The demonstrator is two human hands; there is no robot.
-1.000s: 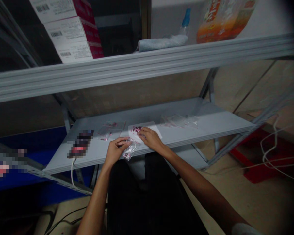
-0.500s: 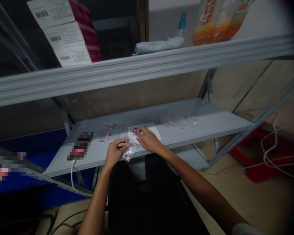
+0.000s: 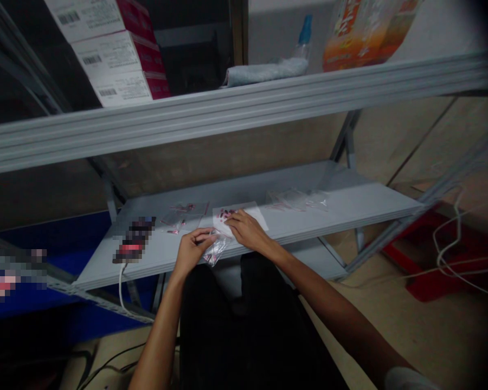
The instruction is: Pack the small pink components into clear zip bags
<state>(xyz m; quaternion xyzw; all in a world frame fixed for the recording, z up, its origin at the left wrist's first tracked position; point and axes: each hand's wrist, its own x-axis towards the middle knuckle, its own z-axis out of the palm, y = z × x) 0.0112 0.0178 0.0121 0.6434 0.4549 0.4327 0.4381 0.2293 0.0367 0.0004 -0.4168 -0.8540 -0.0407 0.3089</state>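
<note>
My left hand [image 3: 194, 248] pinches a small clear plastic bag [image 3: 216, 250], which hangs over the shelf's front edge with small pink bits showing inside. My right hand [image 3: 246, 230] is bent over a white sheet of paper [image 3: 257, 212], fingertips together and close to the bag's mouth; what they hold, if anything, is too small to make out. Just beyond those fingertips lie several small pink and dark pieces [image 3: 226, 213] on the paper. Left of the paper, clear bags [image 3: 187, 216] with similar pieces rest on the grey shelf [image 3: 329, 181].
More clear bags [image 3: 295, 199] lie to the right of the paper. A pixelated phone-like object [image 3: 134, 241] with a white cable [image 3: 121, 290] sits at the left. The upper shelf [image 3: 211, 114] carries boxes [image 3: 122, 81], a cloth [image 3: 266, 72] and a spray bottle [image 3: 304, 38].
My right hand has shifted slightly right, uncovering more of the small pieces. My left hand still holds the bag in nearly the same place.
</note>
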